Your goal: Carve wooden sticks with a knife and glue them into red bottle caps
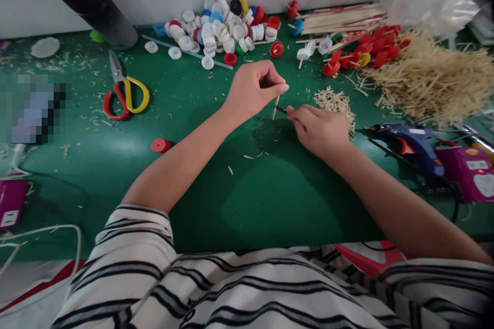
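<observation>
My left hand (252,87) is closed in a pinch on a thin wooden stick (276,107) that points down toward the green table (216,175). My right hand (318,128) is closed around a small dark tool whose tip (281,109) touches the stick's lower end. Both hands hover over the middle of the table. Small wood shavings (247,157) lie below them.
A pile of bottle caps (219,31) lies at the back, wooden sticks (339,19) and caps on sticks to the right, with a heap of wood slivers (428,82). Scissors (123,90) lie left, a single red cap (160,145) nearby, a blue glue gun (409,144) right.
</observation>
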`<action>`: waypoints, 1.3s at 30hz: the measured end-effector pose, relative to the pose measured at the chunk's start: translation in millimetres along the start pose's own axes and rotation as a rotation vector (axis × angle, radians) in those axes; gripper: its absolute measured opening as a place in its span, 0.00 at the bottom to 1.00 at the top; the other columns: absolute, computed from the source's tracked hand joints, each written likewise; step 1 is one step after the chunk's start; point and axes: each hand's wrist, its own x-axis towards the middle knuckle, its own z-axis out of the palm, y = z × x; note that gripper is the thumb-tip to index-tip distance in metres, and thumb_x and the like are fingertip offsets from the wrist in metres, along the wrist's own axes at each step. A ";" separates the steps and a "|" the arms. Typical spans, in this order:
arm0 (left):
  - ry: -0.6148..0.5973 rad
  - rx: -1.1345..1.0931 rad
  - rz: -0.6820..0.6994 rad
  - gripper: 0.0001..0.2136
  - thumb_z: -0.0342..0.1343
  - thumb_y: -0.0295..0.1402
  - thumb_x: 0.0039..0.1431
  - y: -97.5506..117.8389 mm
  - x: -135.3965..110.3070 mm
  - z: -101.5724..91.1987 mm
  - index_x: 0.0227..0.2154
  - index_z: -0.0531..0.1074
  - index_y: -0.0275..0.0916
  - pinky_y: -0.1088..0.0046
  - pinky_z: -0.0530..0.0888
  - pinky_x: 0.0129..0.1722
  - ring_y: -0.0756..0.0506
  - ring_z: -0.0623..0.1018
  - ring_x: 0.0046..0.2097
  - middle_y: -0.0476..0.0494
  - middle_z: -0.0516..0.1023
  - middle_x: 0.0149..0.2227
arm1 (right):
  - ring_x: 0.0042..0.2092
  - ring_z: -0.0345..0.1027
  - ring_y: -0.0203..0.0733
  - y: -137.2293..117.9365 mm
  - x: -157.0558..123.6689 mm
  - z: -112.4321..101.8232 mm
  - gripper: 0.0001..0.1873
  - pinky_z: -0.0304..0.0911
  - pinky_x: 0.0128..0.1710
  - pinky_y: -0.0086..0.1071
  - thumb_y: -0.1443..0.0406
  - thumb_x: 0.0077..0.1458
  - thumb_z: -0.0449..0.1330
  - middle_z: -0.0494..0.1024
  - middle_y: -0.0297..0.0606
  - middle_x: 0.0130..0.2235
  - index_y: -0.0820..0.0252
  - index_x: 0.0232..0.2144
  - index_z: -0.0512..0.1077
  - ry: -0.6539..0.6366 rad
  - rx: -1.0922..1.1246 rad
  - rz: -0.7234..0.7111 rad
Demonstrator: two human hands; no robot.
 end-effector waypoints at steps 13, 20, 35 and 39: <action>-0.029 -0.008 -0.028 0.11 0.71 0.32 0.58 3.5 -0.2 -2.0 0.28 0.72 0.40 0.63 0.80 0.36 0.48 0.79 0.32 0.47 0.80 0.32 | 0.35 0.73 0.46 3.5 11.5 -18.5 0.24 0.40 0.30 0.37 0.53 0.74 0.47 0.86 0.43 0.40 0.56 0.49 0.79 -0.219 -0.104 0.110; -0.058 -0.033 -0.025 0.13 0.72 0.34 0.58 2.4 -1.6 -3.1 0.29 0.71 0.40 0.61 0.81 0.39 0.46 0.81 0.35 0.47 0.79 0.32 | 0.34 0.70 0.47 4.7 11.3 -18.9 0.26 0.40 0.32 0.38 0.52 0.73 0.43 0.84 0.44 0.37 0.57 0.47 0.78 -0.242 -0.120 0.110; -0.053 -0.002 -0.007 0.14 0.72 0.36 0.57 9.4 -3.4 -5.0 0.27 0.72 0.41 0.60 0.83 0.38 0.47 0.79 0.32 0.46 0.80 0.30 | 0.31 0.66 0.45 10.6 5.6 -21.0 0.26 0.38 0.33 0.38 0.50 0.73 0.43 0.81 0.43 0.34 0.56 0.44 0.77 -0.217 -0.151 0.115; -0.023 -0.042 -0.026 0.14 0.72 0.36 0.56 2.4 -1.7 -9.9 0.25 0.71 0.41 0.61 0.83 0.37 0.47 0.80 0.32 0.45 0.81 0.31 | 0.32 0.67 0.46 20.8 0.3 -21.2 0.26 0.40 0.32 0.37 0.50 0.72 0.44 0.82 0.44 0.34 0.57 0.44 0.77 -0.083 -0.143 0.160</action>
